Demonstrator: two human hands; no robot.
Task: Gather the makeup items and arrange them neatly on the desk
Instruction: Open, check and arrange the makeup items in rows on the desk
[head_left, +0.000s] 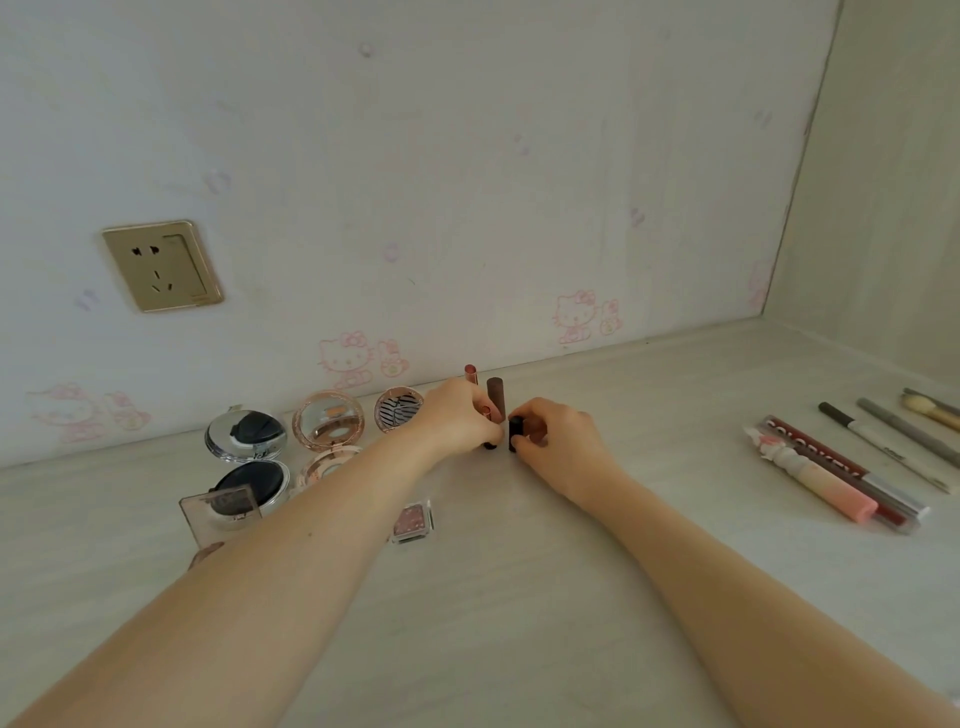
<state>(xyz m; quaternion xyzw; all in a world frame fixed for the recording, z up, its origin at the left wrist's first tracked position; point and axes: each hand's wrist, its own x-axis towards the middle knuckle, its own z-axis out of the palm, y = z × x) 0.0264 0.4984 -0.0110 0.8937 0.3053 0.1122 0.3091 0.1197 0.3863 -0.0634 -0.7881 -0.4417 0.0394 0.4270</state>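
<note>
Where the two hands meet at mid-frame, three upright lipstick tubes are counted: a pink one (470, 374) behind, a brown one (495, 397) pinched by the left hand (453, 418), and a black one (515, 433) pinched by the right hand (558, 439). Left of them on the desk (519, 597), three round compacts are seen, two open, and two small square palettes. At right lie two lip-gloss tubes, two pencils and one brush (930, 408).

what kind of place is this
Likely a bedroom desk nook: a pale wood-grain desk, cartoon-cat wallpaper with a gold wall socket, and open round makeup compacts.
</note>
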